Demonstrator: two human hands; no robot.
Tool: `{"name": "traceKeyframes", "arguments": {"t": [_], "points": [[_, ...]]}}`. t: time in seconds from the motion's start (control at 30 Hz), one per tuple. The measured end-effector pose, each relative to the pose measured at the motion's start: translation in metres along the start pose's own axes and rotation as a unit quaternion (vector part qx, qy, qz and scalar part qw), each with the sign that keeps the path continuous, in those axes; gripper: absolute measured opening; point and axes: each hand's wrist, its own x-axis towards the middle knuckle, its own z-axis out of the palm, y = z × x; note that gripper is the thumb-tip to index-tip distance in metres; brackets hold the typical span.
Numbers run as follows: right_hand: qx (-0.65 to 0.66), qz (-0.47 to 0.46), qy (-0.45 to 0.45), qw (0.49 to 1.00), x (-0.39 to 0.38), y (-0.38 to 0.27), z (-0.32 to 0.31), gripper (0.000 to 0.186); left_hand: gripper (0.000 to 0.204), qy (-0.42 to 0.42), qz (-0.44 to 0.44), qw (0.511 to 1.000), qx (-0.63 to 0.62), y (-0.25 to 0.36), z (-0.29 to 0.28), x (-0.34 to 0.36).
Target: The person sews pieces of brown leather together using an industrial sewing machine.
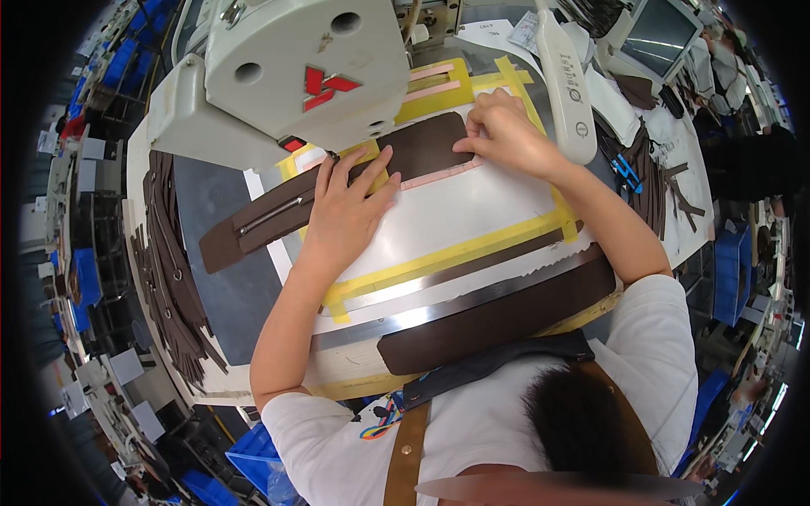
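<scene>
A long dark brown panel [428, 150], leather-like, lies at a slant across a white template plate [472, 207] edged with yellow tape. Toward its left end a metal zipper [270, 216] is set in a long slot. My left hand [350, 207] rests on the panel with fingers spread, close under the machine head. At the panel's right end my right hand [510, 135] is closed, thumb and fingers pinching the edge. A pink strip [443, 174] shows along the panel's near edge.
The large grey-white sewing machine head [312, 67] stands over the far left. Brown straps [169, 278] hang at the left edge. Another brown panel [498, 312] lies near my body. A white control arm with buttons [565, 84], blue-handled snips [627, 171] and a screen [660, 35] are at right.
</scene>
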Motion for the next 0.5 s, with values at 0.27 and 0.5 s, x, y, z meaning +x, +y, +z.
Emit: {"name": "traceKeyframes", "arguments": {"t": [0.27,0.5], "points": [[-0.008,-0.186,0.093,0.978,-0.001,-0.036,0.004,0.036,0.037,0.014,0.001,1.000,0.006,0.001,0.005,-0.003],[0.101,-0.298,0.007,0.949,0.008,-0.034,0.041,0.044,0.029,0.051,0.006,0.999,-0.016,0.003,0.003,0.000]]}}
